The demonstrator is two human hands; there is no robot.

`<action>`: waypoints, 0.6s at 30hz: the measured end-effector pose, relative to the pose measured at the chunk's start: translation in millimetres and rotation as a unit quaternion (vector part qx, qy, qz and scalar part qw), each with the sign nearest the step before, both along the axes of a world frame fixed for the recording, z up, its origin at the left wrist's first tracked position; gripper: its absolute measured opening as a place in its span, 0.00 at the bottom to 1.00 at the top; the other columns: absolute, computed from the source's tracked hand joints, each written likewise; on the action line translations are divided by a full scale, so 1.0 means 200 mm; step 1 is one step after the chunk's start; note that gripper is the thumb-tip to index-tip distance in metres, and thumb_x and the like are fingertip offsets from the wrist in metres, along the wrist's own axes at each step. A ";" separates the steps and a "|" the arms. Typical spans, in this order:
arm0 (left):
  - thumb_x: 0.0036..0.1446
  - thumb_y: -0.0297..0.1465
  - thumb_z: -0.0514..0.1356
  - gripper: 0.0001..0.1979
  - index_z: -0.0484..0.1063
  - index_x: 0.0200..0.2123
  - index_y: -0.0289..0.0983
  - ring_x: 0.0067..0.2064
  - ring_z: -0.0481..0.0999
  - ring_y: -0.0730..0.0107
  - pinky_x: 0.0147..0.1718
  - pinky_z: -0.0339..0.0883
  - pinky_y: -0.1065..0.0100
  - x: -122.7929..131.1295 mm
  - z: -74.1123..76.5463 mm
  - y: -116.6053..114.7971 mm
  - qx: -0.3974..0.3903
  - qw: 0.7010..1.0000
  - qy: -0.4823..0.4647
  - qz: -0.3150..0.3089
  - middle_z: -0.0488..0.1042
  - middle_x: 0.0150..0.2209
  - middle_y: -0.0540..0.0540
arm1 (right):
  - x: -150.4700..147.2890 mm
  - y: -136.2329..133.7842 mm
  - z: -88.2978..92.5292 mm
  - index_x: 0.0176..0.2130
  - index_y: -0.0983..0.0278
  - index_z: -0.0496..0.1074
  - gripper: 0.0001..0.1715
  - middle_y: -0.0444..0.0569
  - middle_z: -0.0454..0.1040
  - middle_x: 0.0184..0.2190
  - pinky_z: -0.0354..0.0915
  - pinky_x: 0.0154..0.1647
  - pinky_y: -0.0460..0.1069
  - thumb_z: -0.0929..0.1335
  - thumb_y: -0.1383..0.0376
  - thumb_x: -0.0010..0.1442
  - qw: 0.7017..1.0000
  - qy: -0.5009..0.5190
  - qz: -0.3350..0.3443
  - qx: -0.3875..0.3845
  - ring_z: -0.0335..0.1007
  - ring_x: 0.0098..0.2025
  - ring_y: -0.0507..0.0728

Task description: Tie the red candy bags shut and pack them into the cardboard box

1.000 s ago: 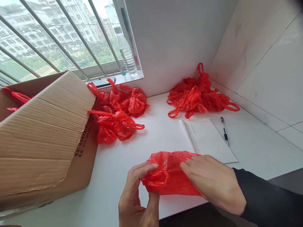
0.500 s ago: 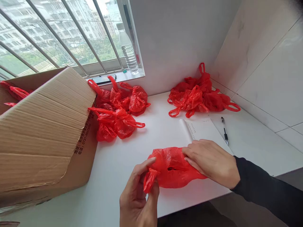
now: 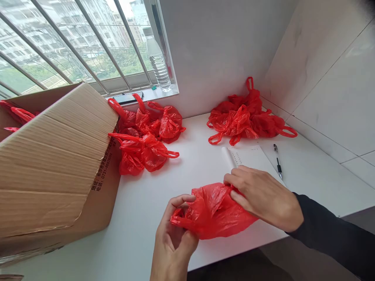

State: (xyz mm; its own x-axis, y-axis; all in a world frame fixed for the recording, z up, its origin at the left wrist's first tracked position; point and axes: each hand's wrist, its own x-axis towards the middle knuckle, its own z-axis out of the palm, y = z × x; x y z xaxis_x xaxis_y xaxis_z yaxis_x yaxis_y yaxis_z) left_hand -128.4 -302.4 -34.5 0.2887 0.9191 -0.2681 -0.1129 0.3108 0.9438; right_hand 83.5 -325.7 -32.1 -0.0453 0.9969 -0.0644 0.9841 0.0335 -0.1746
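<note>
A crumpled red plastic bag sits just above the white counter's near edge, held between both hands. My left hand pinches the bag's handle end at its left side, fingers curled round the plastic. Its right end is gripped from above by my right hand, black sleeve behind it, fingers closed on a bunched fold.
A big open cardboard box lies tipped at the left. Knotted red bags are piled by the box and at the back right corner. A paper sheet and pen lie behind my right hand. On the window sill are a bottle and a phone.
The bag has been gathered and bunched more tightly. My right hand has shifted to grip its upper right fold; my left hand has curled in round the handle end.
</note>
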 end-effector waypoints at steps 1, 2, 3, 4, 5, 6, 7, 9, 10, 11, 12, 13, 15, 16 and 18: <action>0.48 0.40 0.71 0.20 0.75 0.44 0.42 0.28 0.68 0.74 0.28 0.66 0.75 0.01 0.01 0.00 0.025 0.999 0.046 0.007 0.71 0.31 0.50 | 0.01 0.01 0.03 0.34 0.60 0.69 0.08 0.44 0.71 0.31 0.59 0.33 0.52 0.63 0.71 0.63 1.000 0.012 -0.021 0.013 0.68 0.35 0.57; 0.49 0.38 0.71 0.20 0.74 0.45 0.43 0.26 0.65 0.76 0.26 0.63 0.76 0.02 0.02 0.01 0.048 0.995 0.091 0.012 0.68 0.27 0.53 | 0.02 0.01 0.06 0.35 0.60 0.68 0.08 0.43 0.71 0.32 0.59 0.32 0.52 0.63 0.71 0.63 0.999 0.024 -0.042 0.024 0.68 0.35 0.57; 0.50 0.38 0.70 0.18 0.74 0.45 0.43 0.25 0.63 0.76 0.25 0.61 0.76 0.03 0.02 0.02 0.067 0.989 0.128 0.011 0.67 0.25 0.54 | 0.03 0.01 0.08 0.36 0.59 0.68 0.08 0.43 0.71 0.32 0.58 0.31 0.52 0.63 0.70 0.64 0.997 0.035 -0.061 0.034 0.68 0.35 0.57; 0.52 0.39 0.69 0.16 0.74 0.43 0.42 0.24 0.63 0.76 0.24 0.60 0.76 0.03 0.03 0.03 0.083 0.984 0.156 0.005 0.67 0.24 0.54 | 0.03 0.01 0.09 0.37 0.59 0.69 0.07 0.42 0.71 0.32 0.58 0.31 0.52 0.62 0.70 0.64 0.995 0.044 -0.077 0.045 0.69 0.35 0.56; 0.53 0.41 0.68 0.14 0.74 0.40 0.41 0.25 0.63 0.75 0.25 0.61 0.76 0.04 0.02 0.04 0.096 0.980 0.176 -0.004 0.68 0.24 0.54 | 0.04 0.01 0.10 0.38 0.58 0.69 0.07 0.42 0.71 0.33 0.58 0.31 0.52 0.62 0.69 0.65 0.993 0.050 -0.090 0.057 0.70 0.35 0.56; 0.55 0.43 0.67 0.14 0.74 0.38 0.40 0.26 0.65 0.74 0.25 0.62 0.75 0.04 0.02 0.06 0.107 0.976 0.188 -0.010 0.70 0.25 0.52 | 0.05 0.00 0.11 0.39 0.58 0.69 0.07 0.42 0.72 0.33 0.59 0.30 0.52 0.62 0.68 0.65 0.991 0.052 -0.100 0.068 0.70 0.36 0.57; 0.56 0.44 0.66 0.14 0.74 0.36 0.40 0.27 0.66 0.73 0.26 0.63 0.75 0.04 0.01 0.08 0.115 0.974 0.194 -0.011 0.72 0.26 0.51 | 0.06 -0.01 0.11 0.40 0.58 0.69 0.07 0.42 0.72 0.33 0.59 0.30 0.52 0.63 0.68 0.66 0.990 0.050 -0.105 0.076 0.71 0.36 0.57; 0.57 0.46 0.64 0.15 0.73 0.32 0.39 0.28 0.67 0.72 0.26 0.63 0.75 0.04 -0.01 0.10 0.118 0.976 0.185 -0.001 0.72 0.26 0.50 | 0.06 -0.05 0.10 0.42 0.58 0.70 0.05 0.44 0.72 0.34 0.61 0.30 0.53 0.65 0.66 0.65 0.989 0.038 -0.102 0.096 0.70 0.37 0.59; 0.57 0.46 0.64 0.16 0.73 0.31 0.39 0.27 0.66 0.73 0.25 0.62 0.75 0.04 -0.02 0.11 0.109 0.979 0.174 0.007 0.70 0.25 0.51 | 0.06 -0.07 0.11 0.43 0.59 0.70 0.06 0.45 0.72 0.35 0.63 0.33 0.54 0.66 0.66 0.65 0.989 0.032 -0.089 0.111 0.70 0.38 0.60; 0.57 0.46 0.64 0.17 0.73 0.30 0.38 0.26 0.65 0.73 0.23 0.61 0.75 0.04 -0.03 0.11 0.094 0.983 0.157 0.012 0.68 0.23 0.52 | 0.04 -0.09 0.12 0.45 0.59 0.70 0.08 0.47 0.72 0.38 0.65 0.37 0.55 0.67 0.66 0.64 0.988 0.030 -0.069 0.131 0.70 0.41 0.61; 0.57 0.47 0.64 0.18 0.73 0.29 0.38 0.24 0.63 0.74 0.22 0.59 0.75 0.05 -0.04 0.11 0.075 0.988 0.136 0.019 0.65 0.21 0.53 | 0.02 -0.11 0.13 0.47 0.60 0.70 0.11 0.48 0.72 0.41 0.66 0.42 0.56 0.67 0.67 0.64 0.986 0.034 -0.044 0.156 0.69 0.44 0.61; 0.57 0.48 0.63 0.18 0.73 0.28 0.38 0.23 0.60 0.75 0.20 0.58 0.75 0.06 -0.05 0.11 0.058 0.991 0.116 0.026 0.62 0.19 0.53 | -0.01 -0.12 0.14 0.49 0.60 0.69 0.14 0.50 0.71 0.44 0.66 0.47 0.57 0.67 0.70 0.63 0.982 0.044 -0.015 0.183 0.68 0.46 0.62; 0.57 0.48 0.63 0.20 0.72 0.26 0.37 0.21 0.56 0.77 0.19 0.55 0.74 0.07 -0.06 0.09 0.036 0.995 0.083 0.039 0.58 0.18 0.54 | -0.07 -0.14 0.16 0.50 0.60 0.69 0.18 0.51 0.71 0.48 0.66 0.50 0.57 0.65 0.75 0.63 0.972 0.071 0.050 0.219 0.68 0.48 0.61; 0.57 0.47 0.64 0.20 0.72 0.24 0.37 0.21 0.56 0.77 0.19 0.55 0.74 0.08 -0.07 0.09 0.034 0.996 0.070 0.041 0.58 0.18 0.54 | -0.09 -0.14 0.16 0.48 0.61 0.70 0.19 0.51 0.71 0.47 0.68 0.48 0.56 0.64 0.78 0.61 0.969 0.080 0.078 0.220 0.69 0.47 0.60; 0.56 0.46 0.65 0.20 0.72 0.22 0.37 0.21 0.58 0.76 0.19 0.56 0.74 0.09 -0.06 0.08 0.042 0.997 0.053 0.048 0.59 0.18 0.53 | -0.10 -0.14 0.15 0.42 0.61 0.71 0.20 0.48 0.73 0.39 0.70 0.37 0.52 0.63 0.81 0.58 0.976 0.079 0.107 0.173 0.71 0.38 0.58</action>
State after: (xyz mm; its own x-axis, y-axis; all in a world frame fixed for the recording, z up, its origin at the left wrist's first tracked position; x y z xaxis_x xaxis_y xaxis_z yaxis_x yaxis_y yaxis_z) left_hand -110.0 -285.4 -46.6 0.1716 0.9618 -0.2131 -0.0364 0.2223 0.9743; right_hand 63.7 -353.5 -2.4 -0.2374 0.9244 0.2987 0.9100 0.3192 -0.2646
